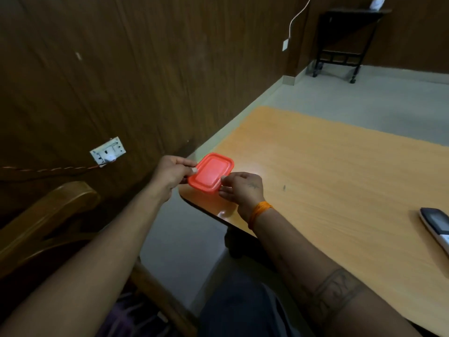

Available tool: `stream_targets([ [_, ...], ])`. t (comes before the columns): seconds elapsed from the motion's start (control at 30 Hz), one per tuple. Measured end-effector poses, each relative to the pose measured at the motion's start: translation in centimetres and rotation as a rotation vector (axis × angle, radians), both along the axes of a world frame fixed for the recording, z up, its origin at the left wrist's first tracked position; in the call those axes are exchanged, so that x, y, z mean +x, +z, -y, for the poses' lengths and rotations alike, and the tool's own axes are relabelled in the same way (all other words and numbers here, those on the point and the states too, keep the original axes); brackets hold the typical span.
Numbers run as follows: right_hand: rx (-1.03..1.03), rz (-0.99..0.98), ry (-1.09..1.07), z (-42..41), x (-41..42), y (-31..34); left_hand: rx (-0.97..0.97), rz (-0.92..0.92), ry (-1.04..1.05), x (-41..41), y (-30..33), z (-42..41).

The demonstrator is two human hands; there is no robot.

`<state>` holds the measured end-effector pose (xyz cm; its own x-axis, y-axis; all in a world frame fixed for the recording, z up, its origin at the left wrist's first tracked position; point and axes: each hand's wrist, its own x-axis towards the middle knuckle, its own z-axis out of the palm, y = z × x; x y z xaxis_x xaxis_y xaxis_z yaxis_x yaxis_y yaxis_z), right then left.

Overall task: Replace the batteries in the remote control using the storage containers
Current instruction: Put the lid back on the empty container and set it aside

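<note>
Remote control [437, 224] lies at the table's [340, 178] right edge; both hands, left hand [173, 172] and right hand [243, 188], pinch the red-lidded container [211, 173] over the near-left corner (lid seemingly on). Next: pry it open.

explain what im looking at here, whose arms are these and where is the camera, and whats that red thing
There is one picture, taken by a wide-angle camera worn on a person's head, looking forward and down, so the two bare arms reaching into view are that person's own. No robot is involved.

The left hand and the right hand together hold a small red lid by its opposite edges, over the near corner of the wooden table. Whether a container sits under the lid cannot be seen. The right wrist wears an orange thread band.

At the right edge of the table lies a remote control, partly cut off by the frame. No batteries are visible. To the left are a wooden chair and a wall socket.
</note>
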<state>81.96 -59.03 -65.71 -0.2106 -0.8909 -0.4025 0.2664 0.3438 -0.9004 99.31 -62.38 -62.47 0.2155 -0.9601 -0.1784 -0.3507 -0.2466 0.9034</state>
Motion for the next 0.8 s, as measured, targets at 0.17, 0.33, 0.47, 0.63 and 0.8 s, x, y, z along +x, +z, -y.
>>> stream_targets([
  [0.17,0.045,-0.029,0.017,1.4,2.0,-1.1,0.029,-0.04,0.029,2.3,-1.7,0.4],
  [0.33,0.019,-0.04,0.013,1.4,2.4,-2.5,0.037,-0.047,0.022,3.2,-3.3,0.9],
  [0.47,-0.016,-0.04,-0.001,0.8,1.9,-2.7,-0.022,-0.061,0.018,3.1,-3.3,0.4],
  [0.63,-0.075,-0.159,0.015,-1.5,-0.2,-0.9,-0.332,0.203,0.131,1.7,-1.6,-2.1],
  [0.8,-0.166,-0.186,0.048,-5.3,-4.6,1.9,-0.439,0.019,0.001,-4.1,1.2,-7.2],
])
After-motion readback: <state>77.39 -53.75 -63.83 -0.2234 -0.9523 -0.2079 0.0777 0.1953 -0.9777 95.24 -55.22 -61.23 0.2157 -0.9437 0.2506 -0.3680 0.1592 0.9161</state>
